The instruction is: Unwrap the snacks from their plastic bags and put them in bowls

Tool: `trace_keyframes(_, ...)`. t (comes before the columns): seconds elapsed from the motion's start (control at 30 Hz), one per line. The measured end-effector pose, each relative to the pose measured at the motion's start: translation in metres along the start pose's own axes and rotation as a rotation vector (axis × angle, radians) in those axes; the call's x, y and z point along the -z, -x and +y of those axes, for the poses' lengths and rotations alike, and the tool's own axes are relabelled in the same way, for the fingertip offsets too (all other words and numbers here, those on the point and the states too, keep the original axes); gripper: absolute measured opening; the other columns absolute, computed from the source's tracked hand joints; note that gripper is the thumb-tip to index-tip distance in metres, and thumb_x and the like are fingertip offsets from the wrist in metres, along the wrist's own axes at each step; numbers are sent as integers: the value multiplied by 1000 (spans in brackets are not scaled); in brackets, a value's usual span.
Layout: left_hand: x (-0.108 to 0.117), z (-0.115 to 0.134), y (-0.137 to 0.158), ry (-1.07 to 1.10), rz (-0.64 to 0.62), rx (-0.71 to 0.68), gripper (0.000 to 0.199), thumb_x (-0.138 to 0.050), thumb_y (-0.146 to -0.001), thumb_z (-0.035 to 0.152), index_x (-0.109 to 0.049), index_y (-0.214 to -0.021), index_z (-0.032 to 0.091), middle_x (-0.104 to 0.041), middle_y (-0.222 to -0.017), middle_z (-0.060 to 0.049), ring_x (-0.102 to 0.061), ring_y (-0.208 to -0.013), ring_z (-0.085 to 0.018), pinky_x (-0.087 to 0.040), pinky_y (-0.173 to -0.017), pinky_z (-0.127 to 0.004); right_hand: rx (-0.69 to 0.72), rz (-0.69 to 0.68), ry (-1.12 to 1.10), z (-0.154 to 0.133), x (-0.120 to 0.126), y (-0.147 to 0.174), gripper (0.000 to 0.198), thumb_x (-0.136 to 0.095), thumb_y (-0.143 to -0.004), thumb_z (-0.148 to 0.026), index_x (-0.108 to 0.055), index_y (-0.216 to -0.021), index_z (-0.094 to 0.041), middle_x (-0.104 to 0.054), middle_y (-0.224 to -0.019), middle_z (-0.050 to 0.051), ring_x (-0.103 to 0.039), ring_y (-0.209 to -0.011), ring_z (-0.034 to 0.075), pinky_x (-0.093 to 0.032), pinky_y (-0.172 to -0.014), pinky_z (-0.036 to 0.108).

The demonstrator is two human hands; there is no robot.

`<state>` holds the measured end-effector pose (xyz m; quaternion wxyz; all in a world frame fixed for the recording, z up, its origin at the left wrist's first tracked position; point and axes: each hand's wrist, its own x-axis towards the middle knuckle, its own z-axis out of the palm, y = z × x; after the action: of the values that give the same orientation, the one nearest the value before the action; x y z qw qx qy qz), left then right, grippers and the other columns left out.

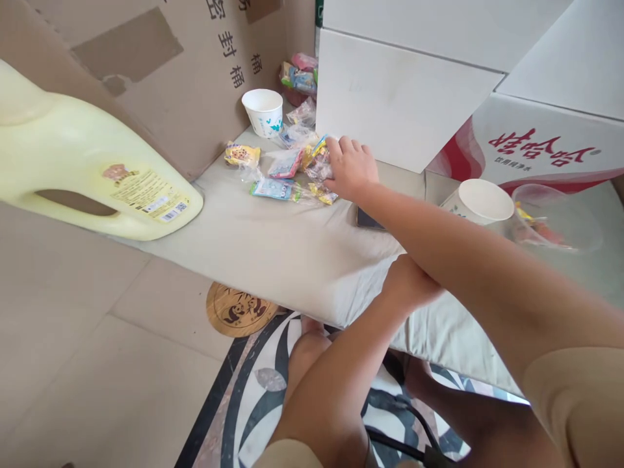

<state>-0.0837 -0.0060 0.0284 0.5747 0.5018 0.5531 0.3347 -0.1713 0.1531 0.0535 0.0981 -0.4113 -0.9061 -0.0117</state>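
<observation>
My right hand [353, 168] is closed at the right side of a pile of small wrapped sweets on the cloth-covered ledge. Its thumb and forefinger press on a yellow-and-blue sweet packet [319, 151]. Around it lie a pink packet [286, 162], a light blue packet [273, 188], a yellow packet [242, 155] and crumpled clear wrappers. Crossing beneath my right forearm is my left hand [412, 279], low over the ledge; its fingers are hidden. A dark flat object [369, 219] shows partly under my right wrist.
A white paper cup [263, 112] stands behind the sweets, another paper cup [480, 203] at right beside a clear plastic bowl [560, 221] with wrapped pieces. A large pale-yellow jug [97, 156] lies left. Cardboard [160, 84] and white boxes [404, 97] wall the back.
</observation>
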Motion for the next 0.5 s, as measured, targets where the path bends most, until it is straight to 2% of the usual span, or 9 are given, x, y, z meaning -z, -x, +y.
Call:
trace_keyframes(0.1,-1,2,4,-303,-84,8,17,-58,-82,37,-59,-91,23,-72,-97,-7,-66,-90,-29,-51,-72,-37,108,-6,-21,3,7,28,38,-58,-89,-25,-51,-126,-18,-55,-135,20,-59,-114,37,-49,-91,52)
trace_keyframes(0.17,-5,2,5,-391,-123,-46,15,-54,-84,36,-60,-87,23,-73,-97,-7,-68,-92,-29,-52,-75,-37,75,-28,-105,15,18,55,38,-58,-88,-28,-51,-125,-21,-62,-127,16,-63,-99,33,-52,-80,47)
trace_keyframes(0.23,-8,1,4,-394,-126,-82,15,-52,-85,36,-61,-84,23,-73,-94,-7,-68,-93,-29,-53,-78,-37,-68,21,-241,36,29,88,50,-64,-84,-37,-48,-129,-22,-67,-113,13,-65,-92,31,-53,-78,46)
trace_keyframes(0.3,-9,-2,2,-347,-73,-105,13,-54,-84,34,-61,-81,23,-71,-87,-6,-68,-90,-28,-52,-79,-38,-281,159,-450,65,39,127,57,-70,-79,-45,-48,-128,-23,-68,-111,12,-66,-98,32,-55,-82,48)
trace_keyframes(0.4,-10,-5,-1,-204,97,-172,11,-58,-83,28,-58,-73,23,-66,-74,-4,-65,-79,-23,-48,-78,-35,-596,393,-871,108,40,197,47,-70,-76,-43,-53,-116,-27,-68,-120,11,-67,-110,30,-56,-91,47)
trace_keyframes(0.5,-15,-4,-4,24,238,-213,18,-56,-86,28,-53,-69,22,-56,-63,1,-57,-68,-16,-45,-72,-30,-694,443,-1091,133,24,266,36,-57,-72,-36,-54,-106,-27,-71,-113,8,-72,-97,29,-61,-73,45)
